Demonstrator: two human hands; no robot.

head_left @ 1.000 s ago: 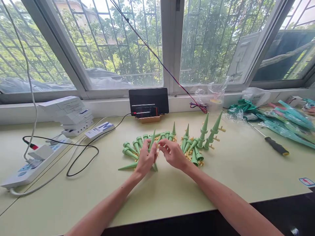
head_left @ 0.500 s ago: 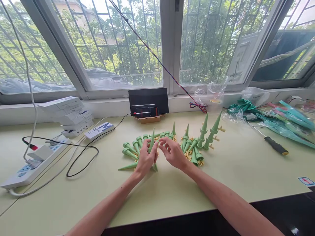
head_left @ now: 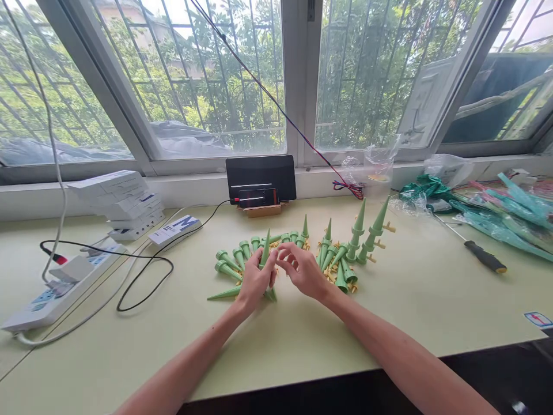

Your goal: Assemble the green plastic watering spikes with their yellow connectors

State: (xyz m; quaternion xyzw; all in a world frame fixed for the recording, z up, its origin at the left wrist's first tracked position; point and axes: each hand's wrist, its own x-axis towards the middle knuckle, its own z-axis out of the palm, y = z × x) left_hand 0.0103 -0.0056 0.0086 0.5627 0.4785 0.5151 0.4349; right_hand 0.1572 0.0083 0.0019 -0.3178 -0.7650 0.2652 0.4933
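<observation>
My left hand [head_left: 256, 276] is closed around a green plant watering spike [head_left: 266, 245], held upright with its pointed tip above the fingers. My right hand [head_left: 305, 270] comes in from the other side, its thumb and fingers curled together close to the left thumb. Whatever lies between those right fingertips is hidden. Beside the left hand, several green watering spikes [head_left: 228, 269] lie fanned out on the table. To the right of my right hand are more spikes [head_left: 341, 251] with small yellow valves [head_left: 353, 287] among them. Two stacked spike columns [head_left: 372, 236] stand there, tips up.
A tablet [head_left: 260, 173] with a phone [head_left: 258, 198] before it leans near the window. White boxes [head_left: 125, 202], a power strip [head_left: 86, 282] and cables are on the left. On the right lie a screwdriver [head_left: 484, 256] and teal plastic bags [head_left: 505, 216].
Both hands stay almost in place. The spike in my left hand has tilted and lowered very slightly, and the right fingers have shifted a little.
</observation>
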